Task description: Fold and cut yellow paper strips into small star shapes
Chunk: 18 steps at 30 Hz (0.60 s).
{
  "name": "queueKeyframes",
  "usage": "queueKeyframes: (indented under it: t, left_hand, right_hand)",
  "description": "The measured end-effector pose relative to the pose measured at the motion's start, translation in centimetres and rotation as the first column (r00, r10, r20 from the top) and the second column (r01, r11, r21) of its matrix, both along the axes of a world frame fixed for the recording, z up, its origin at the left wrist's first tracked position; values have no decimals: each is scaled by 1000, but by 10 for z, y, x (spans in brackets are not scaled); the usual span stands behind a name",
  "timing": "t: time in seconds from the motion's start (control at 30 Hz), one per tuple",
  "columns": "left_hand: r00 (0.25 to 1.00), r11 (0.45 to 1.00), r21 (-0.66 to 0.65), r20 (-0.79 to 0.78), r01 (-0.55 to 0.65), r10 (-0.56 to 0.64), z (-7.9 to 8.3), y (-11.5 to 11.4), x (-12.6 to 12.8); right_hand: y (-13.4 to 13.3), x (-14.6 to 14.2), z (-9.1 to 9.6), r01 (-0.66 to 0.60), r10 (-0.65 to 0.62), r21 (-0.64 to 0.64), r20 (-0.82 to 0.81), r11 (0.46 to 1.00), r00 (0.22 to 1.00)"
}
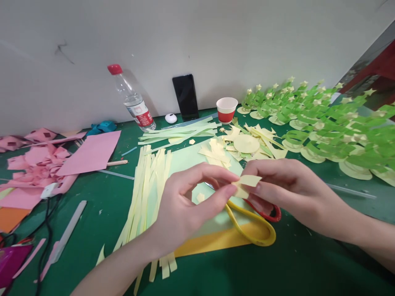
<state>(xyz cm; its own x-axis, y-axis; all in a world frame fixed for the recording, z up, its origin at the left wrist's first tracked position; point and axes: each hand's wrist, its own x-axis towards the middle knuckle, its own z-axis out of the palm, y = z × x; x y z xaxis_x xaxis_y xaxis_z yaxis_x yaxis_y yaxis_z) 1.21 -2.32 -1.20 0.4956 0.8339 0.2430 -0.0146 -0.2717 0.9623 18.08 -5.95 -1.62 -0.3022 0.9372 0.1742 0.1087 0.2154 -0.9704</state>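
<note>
Between both hands is a small folded strip of pale yellow paper [249, 180]. My left hand [194, 201] pinches its left end between thumb and fingertips. From the other side, my right hand [286, 185] has its thumb and fingers closed on the strip, partly hidden behind it. Below the hands lie scissors [251, 224] with one yellow and one red handle, on light green paper [212, 224] over a yellow-orange sheet [212, 242]. A little folded paper pentagon [200, 197] rests near my left hand. Long pale yellow strips [145, 193] lie left of that hand.
Yellow paper scraps [247, 144] are heaped beyond the hands, beside a paper cup [226, 110]. A bottle [132, 98] and a phone [185, 97] stand by the wall. Green paper figures with stars [324, 119] crowd the right; pink paper [89, 153] and a utility knife [68, 232] lie left.
</note>
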Motion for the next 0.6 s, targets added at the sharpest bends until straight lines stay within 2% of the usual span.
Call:
queueKeyframes:
  t: [0.1, 0.27, 0.33, 0.43, 0.6]
  left_hand:
    - [1000, 999, 27, 23, 20, -21, 0, -1, -1]
    - [1000, 989, -148, -10, 20, -22, 4, -1, 0]
    - [999, 984, -178, -36, 28, -35, 5, 0, 1]
    - [999, 979, -204, -31, 25, -32, 6, 2, 1]
    - [999, 970, -245, -37, 1, -10, 6, 5, 1]
  right_hand:
    - [-1, 0, 2, -10, 10, -10, -15, 1000, 1000]
    - [-1, -1, 2, 17, -37, 149, 138, 989, 990]
    - [-1, -1, 2, 36, -103, 269, 239, 962, 966]
    - [-1, -2, 1, -5, -158, 429, 343, 903, 926]
    - [0, -2, -2, -57, -240, 592, 410, 804, 880]
